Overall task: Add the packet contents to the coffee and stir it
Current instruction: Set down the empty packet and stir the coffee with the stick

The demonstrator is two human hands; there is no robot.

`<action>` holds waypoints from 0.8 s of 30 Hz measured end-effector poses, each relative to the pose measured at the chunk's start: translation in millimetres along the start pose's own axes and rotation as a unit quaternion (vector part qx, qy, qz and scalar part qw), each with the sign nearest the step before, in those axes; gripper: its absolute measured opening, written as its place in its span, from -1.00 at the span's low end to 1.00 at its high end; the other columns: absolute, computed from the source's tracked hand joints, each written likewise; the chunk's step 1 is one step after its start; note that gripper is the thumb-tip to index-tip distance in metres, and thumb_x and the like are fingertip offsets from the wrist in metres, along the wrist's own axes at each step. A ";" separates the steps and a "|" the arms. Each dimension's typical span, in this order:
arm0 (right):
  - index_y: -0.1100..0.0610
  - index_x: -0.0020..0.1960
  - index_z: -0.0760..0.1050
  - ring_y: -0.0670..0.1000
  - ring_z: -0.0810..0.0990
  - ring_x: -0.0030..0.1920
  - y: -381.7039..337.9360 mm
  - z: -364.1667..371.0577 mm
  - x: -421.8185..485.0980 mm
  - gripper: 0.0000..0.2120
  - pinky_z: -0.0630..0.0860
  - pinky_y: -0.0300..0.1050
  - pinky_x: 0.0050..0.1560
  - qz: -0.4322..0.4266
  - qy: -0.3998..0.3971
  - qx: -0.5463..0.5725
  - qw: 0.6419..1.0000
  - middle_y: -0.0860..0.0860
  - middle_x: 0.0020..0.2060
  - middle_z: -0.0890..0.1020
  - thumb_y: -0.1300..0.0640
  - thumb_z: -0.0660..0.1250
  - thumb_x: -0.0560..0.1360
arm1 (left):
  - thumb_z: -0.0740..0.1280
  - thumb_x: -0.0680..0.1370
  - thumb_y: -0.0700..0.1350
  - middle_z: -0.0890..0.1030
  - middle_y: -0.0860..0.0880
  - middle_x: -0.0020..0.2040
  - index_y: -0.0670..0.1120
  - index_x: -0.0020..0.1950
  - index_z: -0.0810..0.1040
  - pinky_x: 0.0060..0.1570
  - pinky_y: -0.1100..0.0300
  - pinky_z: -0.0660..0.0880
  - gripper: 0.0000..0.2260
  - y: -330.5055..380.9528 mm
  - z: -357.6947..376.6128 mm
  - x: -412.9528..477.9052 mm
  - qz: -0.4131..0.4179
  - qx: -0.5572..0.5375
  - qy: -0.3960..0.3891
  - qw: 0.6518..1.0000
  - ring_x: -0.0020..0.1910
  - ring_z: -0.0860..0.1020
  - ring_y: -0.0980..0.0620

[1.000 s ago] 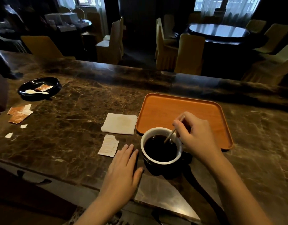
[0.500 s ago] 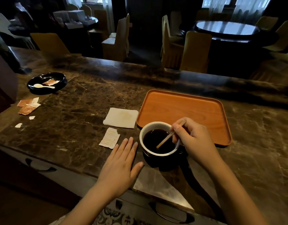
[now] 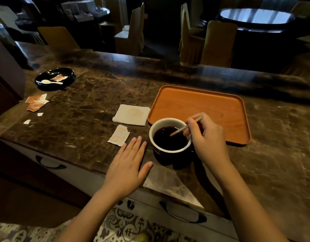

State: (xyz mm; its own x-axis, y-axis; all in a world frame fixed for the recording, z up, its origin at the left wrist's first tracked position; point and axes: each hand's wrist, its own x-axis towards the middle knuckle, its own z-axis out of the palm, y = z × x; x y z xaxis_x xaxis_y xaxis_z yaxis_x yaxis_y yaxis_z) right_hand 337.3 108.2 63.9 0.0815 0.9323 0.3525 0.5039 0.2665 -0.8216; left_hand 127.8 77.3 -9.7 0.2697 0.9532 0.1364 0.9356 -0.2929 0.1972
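A dark cup with a white inside (image 3: 155,127) holds black coffee and stands on the marble counter, just in front of an orange tray (image 3: 199,109). My right hand (image 3: 207,138) pinches a thin wooden stir stick (image 3: 181,129) whose lower end dips into the coffee. My left hand (image 3: 128,166) lies flat on the counter left of the cup, fingers spread, holding nothing. A torn white packet (image 3: 119,135) lies just beyond its fingertips.
A folded white napkin (image 3: 131,114) lies left of the tray. At the far left are a black dish (image 3: 54,79) with a white spoon and a packet, torn orange packets (image 3: 36,102) and paper scraps. Drawer handles run below the counter's near edge; chairs stand behind.
The stick's lower end has swung from the right side of the cup toward its middle, tilting lower. My left hand stays flat. The camera has tipped downward.
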 end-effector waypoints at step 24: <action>0.02 -0.16 0.49 -0.19 0.57 -0.31 -14.1 6.2 -5.9 -0.85 0.46 -0.35 -0.36 0.047 0.061 -0.032 0.997 -0.06 -0.34 0.60 0.14 0.20 0.56 | -0.18 0.53 0.23 -0.14 -0.02 0.53 -0.01 0.48 -0.15 0.40 0.14 -0.30 -0.42 -4.7 2.9 2.2 0.019 0.003 -0.021 1.000 0.46 -0.25 0.10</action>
State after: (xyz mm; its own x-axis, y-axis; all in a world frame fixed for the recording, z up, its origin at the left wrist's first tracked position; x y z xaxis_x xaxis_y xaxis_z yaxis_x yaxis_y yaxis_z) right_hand 324.4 100.5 70.6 0.2334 0.9149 0.3294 0.5417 0.1590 -0.8254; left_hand 124.6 80.9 -13.2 0.3133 0.9440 0.1036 0.9260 -0.3279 0.1873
